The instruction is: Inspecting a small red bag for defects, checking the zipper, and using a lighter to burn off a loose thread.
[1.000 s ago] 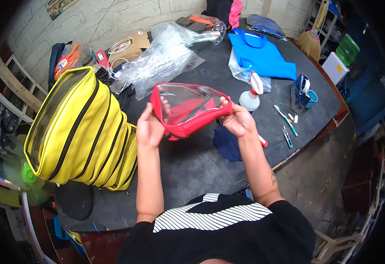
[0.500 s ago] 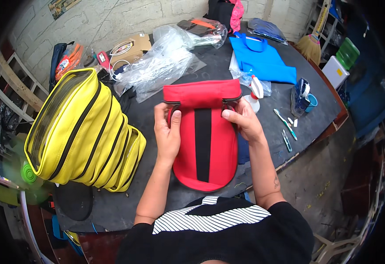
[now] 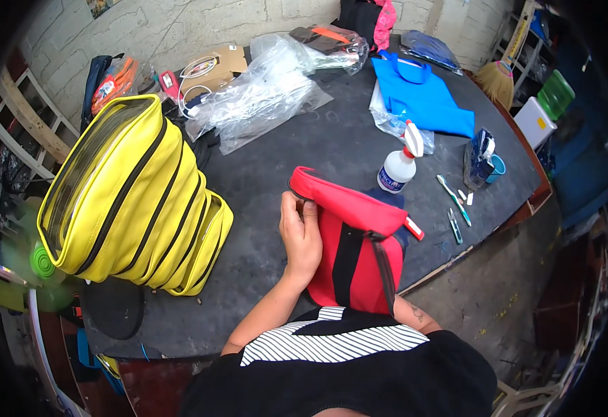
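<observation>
A red zippered bag [image 3: 363, 271] with a black strip down its middle stands tilted close to my body, at the table's near edge. My left hand [image 3: 300, 236] is closed on its upper left corner, thumb on the near side. The bag's red top flap [image 3: 352, 203] slants down to the right, and a dark zipper edge hangs along its right side. My right forearm [image 3: 416, 316] goes in behind the bag's lower right. The bag hides my right hand and its fingers.
A stack of yellow zippered bags [image 3: 137, 201] stands on the left. Beyond the red bag are a white spray bottle [image 3: 396, 172], clear plastic bags [image 3: 262, 97] and a blue tote [image 3: 422, 97]. A toothbrush [image 3: 455, 200] and small snips [image 3: 455, 226] lie at the right.
The red bag has turned and tilted, moving right and toward me. My right hand has left its upper right corner and gone behind it. My left hand keeps its grip, lower and farther right.
</observation>
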The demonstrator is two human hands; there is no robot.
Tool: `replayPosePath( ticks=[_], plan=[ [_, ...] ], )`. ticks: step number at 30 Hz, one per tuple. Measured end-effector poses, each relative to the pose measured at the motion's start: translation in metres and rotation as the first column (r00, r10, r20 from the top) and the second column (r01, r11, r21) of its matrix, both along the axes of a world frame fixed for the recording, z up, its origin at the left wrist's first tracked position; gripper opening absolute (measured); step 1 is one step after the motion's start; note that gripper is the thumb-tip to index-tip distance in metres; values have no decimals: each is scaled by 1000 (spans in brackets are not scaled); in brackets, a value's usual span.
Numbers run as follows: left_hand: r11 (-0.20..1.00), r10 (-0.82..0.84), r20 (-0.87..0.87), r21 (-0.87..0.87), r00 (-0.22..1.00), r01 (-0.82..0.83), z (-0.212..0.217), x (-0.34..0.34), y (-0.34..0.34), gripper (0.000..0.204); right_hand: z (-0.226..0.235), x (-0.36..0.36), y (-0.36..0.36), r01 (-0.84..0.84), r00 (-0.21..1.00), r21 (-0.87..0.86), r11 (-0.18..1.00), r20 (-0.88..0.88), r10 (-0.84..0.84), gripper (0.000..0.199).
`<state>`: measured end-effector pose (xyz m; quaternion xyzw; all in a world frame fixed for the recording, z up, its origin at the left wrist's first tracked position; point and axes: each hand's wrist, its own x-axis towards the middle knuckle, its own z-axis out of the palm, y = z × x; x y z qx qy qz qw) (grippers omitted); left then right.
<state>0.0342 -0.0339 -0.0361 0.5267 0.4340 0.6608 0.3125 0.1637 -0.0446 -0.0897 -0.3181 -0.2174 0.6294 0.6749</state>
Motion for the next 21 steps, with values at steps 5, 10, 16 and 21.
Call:
replayPosePath(
  ticks=[5,10,16,21],
  plan=[
    [988,-129,194,-55,972,142,-6,-17,26,24,-15,5,-21,-30,999,-46,998,38,32,42],
    [425,-555,726,-172,406,889,1,-47,49,14,-24,8,-35,-54,996,-98,994,64,60,42],
    [302,-265,963,31,53,953,-37,-46,43,25,-33,14,-40,-96,990,-152,984,91,111,41],
    [373,-322,947,118,9,920,-33,-72,48,35,33,22,18,-214,971,-25,976,103,216,41]
  ],
)
